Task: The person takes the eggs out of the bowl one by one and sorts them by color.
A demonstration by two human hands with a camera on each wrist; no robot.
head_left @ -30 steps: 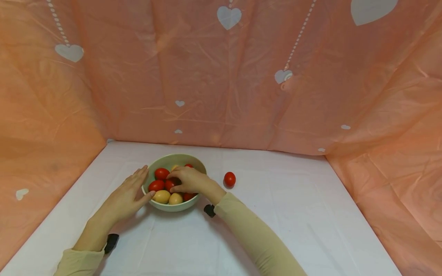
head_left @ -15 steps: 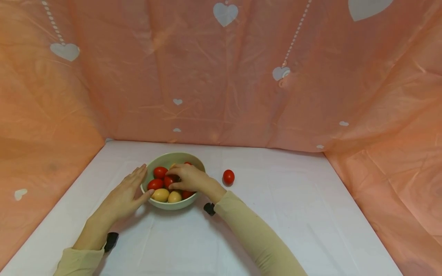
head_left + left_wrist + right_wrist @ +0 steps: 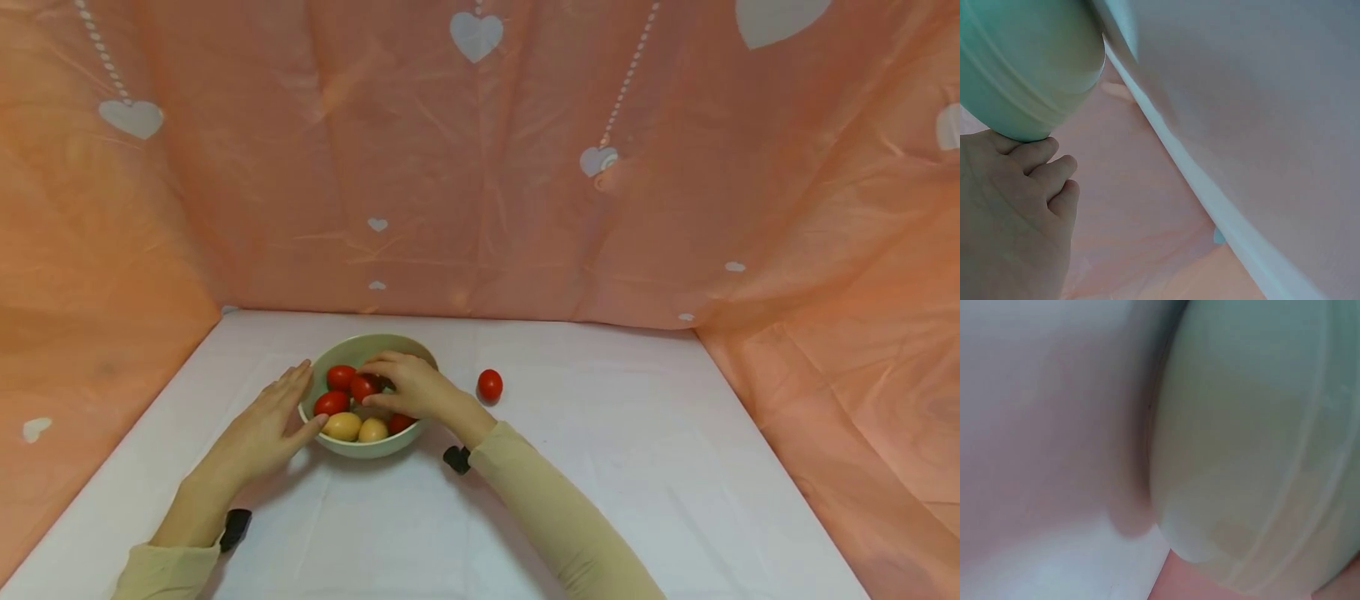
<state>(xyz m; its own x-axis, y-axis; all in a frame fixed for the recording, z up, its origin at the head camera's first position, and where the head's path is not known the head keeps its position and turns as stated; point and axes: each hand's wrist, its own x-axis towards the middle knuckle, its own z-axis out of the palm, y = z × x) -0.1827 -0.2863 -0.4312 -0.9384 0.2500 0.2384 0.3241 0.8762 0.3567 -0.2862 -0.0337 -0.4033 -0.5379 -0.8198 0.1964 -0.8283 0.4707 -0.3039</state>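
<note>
A pale green bowl (image 3: 360,452) stands on the left half of the table with several red and yellow oval pieces in it. My right hand (image 3: 416,387) reaches over its right rim and pinches a red tomato (image 3: 365,388), glossy and oval, between thumb and fingers. My left hand (image 3: 258,433) rests against the bowl's left side, fingers straight, thumb at the front rim. The left wrist view shows those fingers touching the bowl's outer wall (image 3: 1029,75). Below the pinched tomato lie a yellow egg-shaped piece (image 3: 342,427) and another red tomato (image 3: 332,404).
One loose red tomato (image 3: 491,386) lies on the white tablecloth (image 3: 585,467), right of the bowl. Orange-pink sheets with white hearts (image 3: 480,250) enclose the back and both sides. The right wrist view is mostly the bowl's outer wall (image 3: 1235,437).
The right hand has raised the red tomato slightly from among the others, baring some of the bowl's inside below it. The left hand keeps its place on the bowl. The head view has shifted slightly.
</note>
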